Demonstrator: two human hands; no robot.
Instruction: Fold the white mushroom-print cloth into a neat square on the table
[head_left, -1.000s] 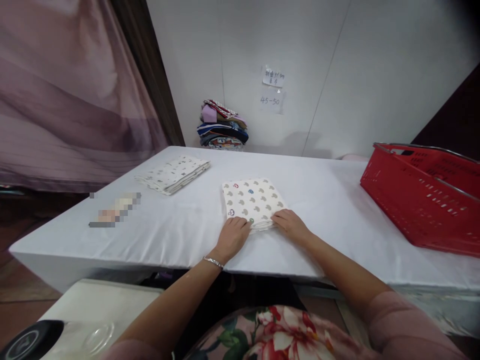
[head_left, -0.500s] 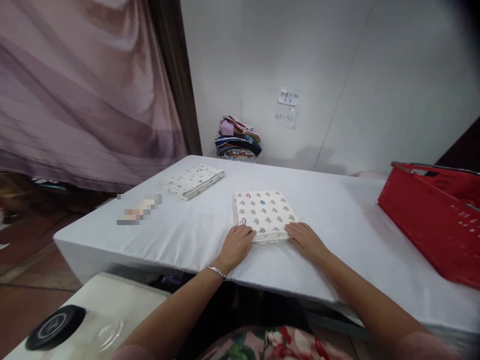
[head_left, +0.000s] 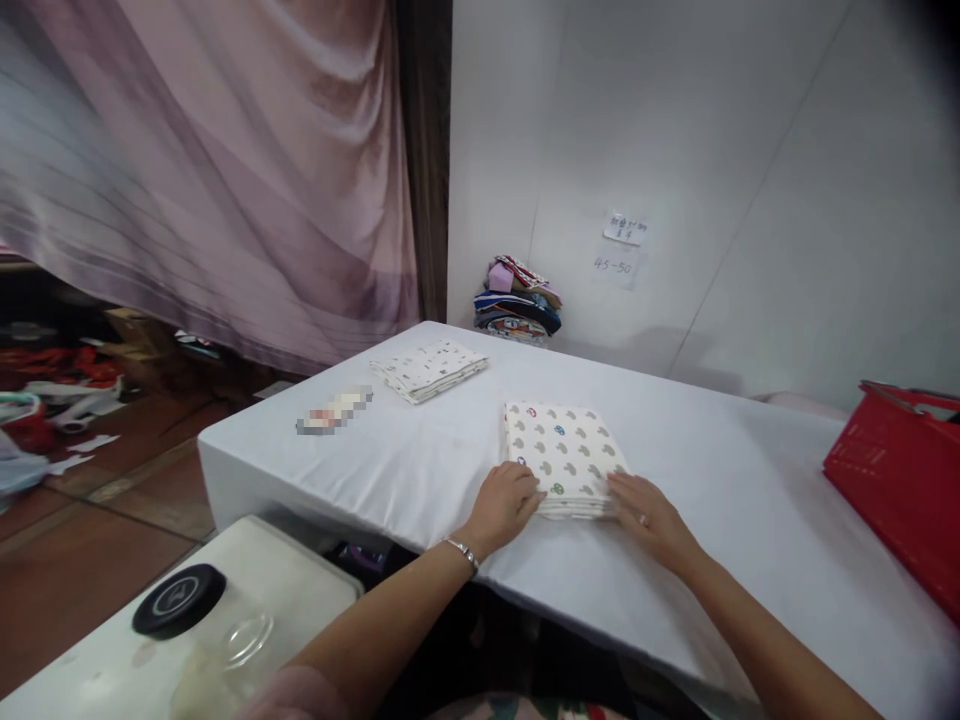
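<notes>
A folded white cloth with mushroom prints (head_left: 566, 445) lies flat on the white-covered table (head_left: 435, 480). At its near left corner rests my left hand (head_left: 504, 508), wearing a bracelet, its fingers on the cloth's edge. My right hand (head_left: 651, 518) touches the near right corner, fingers stretched out over the edge. Whether the fingertips pinch any layer of the left corner is hard to tell. Farther back on the left lies another folded white cloth with small prints (head_left: 431, 370), and neither hand touches it.
A pixelated item (head_left: 334, 410) lies at the table's left. The red basket (head_left: 900, 480) stands at the right edge. Behind the table is a stack of folded fabrics (head_left: 517, 305) by the wall. A white surface with a black round lid (head_left: 180, 600) is at lower left.
The view has turned to the left, so everything appears farther right and slightly lower. Both hands remain at the near corners of the mushroom-print cloth.
</notes>
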